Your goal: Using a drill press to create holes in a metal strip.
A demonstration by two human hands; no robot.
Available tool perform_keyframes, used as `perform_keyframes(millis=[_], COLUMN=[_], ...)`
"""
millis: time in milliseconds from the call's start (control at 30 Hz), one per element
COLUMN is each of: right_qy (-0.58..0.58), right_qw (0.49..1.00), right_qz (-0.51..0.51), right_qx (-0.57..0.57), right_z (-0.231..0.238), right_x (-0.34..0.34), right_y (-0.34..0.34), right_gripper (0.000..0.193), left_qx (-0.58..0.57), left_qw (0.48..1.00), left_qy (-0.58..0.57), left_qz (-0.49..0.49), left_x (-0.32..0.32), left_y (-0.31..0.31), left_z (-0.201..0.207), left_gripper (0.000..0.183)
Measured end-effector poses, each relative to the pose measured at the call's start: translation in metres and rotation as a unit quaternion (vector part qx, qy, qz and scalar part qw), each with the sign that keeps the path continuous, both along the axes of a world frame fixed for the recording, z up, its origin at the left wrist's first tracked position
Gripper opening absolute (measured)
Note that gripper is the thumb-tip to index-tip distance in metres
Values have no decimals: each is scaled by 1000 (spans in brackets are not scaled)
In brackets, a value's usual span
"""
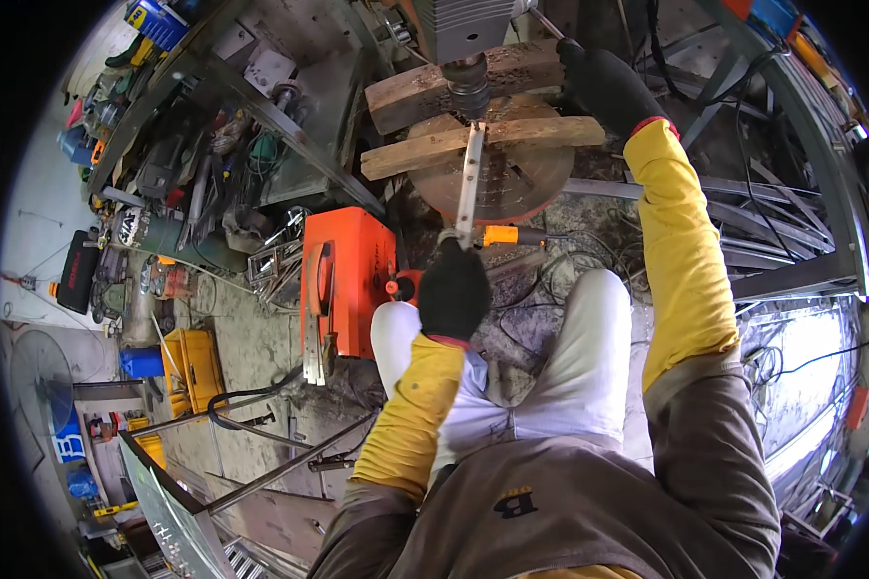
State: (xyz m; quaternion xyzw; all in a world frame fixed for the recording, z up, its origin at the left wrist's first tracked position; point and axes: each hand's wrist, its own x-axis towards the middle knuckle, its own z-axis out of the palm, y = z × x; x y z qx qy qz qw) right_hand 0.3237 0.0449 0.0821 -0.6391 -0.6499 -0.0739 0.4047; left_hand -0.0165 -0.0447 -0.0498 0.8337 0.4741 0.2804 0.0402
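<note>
Clearly the left hand (454, 288), gripping the flat metal bar (469, 179) under the drill chuck (469, 85), should press it firmly onto the wooden plank (483, 140) while the right hand (603, 82) grasps something unseen.

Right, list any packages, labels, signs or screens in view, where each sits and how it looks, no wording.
Blue box: top left on the cluttered bench, rectangular, blue with a yellow patch.
Black case: far left on the floor, oblong, black with a red label.
Blue sign: lower left by the fan, blue with white marking.
Screens: none visible.
</note>
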Motion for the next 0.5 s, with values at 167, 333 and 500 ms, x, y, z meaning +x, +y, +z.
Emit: perform_keyframes(millis=[167,333,500], right_qy=[-20,246,-78], right_qw=[993,933,989], right_qz=[2,-21,-123], right_qx=[-114,-261,-29], right_z=[-10,18,40], right_x=[16,-16,-17], right_y=[14,4,-21], right_gripper=[37,47,51], left_qx=[-69,-1,13], left_qw=[992,994,991], left_qy=[107,85,92], left_qz=[-25,-75,-93], left_x=[-77,-113,-99], left_y=[93,169,192], left_z=[21,34,31], left_gripper=[24,40,42])
